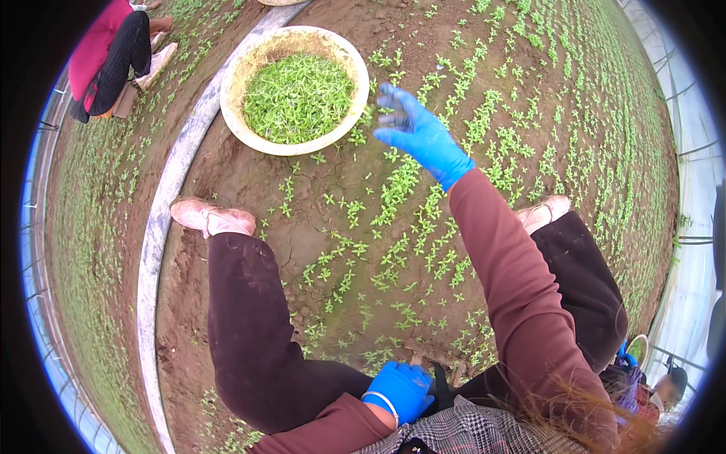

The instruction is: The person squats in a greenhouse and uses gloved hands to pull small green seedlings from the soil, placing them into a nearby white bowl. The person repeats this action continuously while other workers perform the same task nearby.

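Observation:
My right hand (422, 133), in a blue glove with soiled fingertips, reaches out just right of a round pale basin (295, 148). Its fingers are spread and slightly curled, and a small blurred green bit shows between them and the rim. Cut green seedlings (298, 96) fill much of the basin. Down near my lap rests my left hand (402, 391), also gloved in blue, with a band at the wrist; its fingers are bent and their undersides are hidden. Rows of small green plants (397, 187) grow from the brown soil between my legs.
A long pale strip (153, 255) curves along the ground at left. My pink shoes (212, 217) stand on the soil either side of the plants. One person (113, 62) sits at upper left, another (641, 391) is at lower right. Plastic sheeting (689, 170) walls the right side.

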{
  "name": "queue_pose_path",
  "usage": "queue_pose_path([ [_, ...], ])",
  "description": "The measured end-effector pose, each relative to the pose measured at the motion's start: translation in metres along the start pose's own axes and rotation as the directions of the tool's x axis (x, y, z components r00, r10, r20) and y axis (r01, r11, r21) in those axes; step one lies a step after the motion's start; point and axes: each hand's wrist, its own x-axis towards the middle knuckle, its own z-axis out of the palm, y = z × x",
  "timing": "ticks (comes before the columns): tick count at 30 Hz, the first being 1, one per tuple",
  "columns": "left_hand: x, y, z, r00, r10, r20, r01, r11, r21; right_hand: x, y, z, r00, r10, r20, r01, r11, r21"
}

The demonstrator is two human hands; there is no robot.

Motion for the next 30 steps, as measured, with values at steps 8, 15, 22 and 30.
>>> queue_pose_path([
  [8, -0.004, -0.001, -0.001, 0.999, 0.008, -0.037, -0.007, 0.999, 0.034, -0.035, 0.014, -0.046, 0.978, -0.008, -0.208, -0.144, 0.696, -0.703],
  [15, 0.000, 0.000, 0.002, 0.999, -0.001, -0.053, 0.002, 1.000, 0.010, -0.145, 0.100, -0.057, 0.991, 0.066, 0.113, 0.096, 0.214, -0.972],
  [22, 0.005, -0.002, 0.002, 0.999, -0.018, -0.035, 0.017, 1.000, -0.011, -0.139, 0.130, -0.047, 0.938, 0.272, 0.216, 0.216, 0.029, -0.976],
  [30, 0.003, -0.003, 0.003, 0.998, -0.021, -0.059, 0.019, 0.999, -0.035, -0.131, 0.136, -0.047, 0.946, 0.294, 0.138, 0.156, -0.040, -0.987],
])
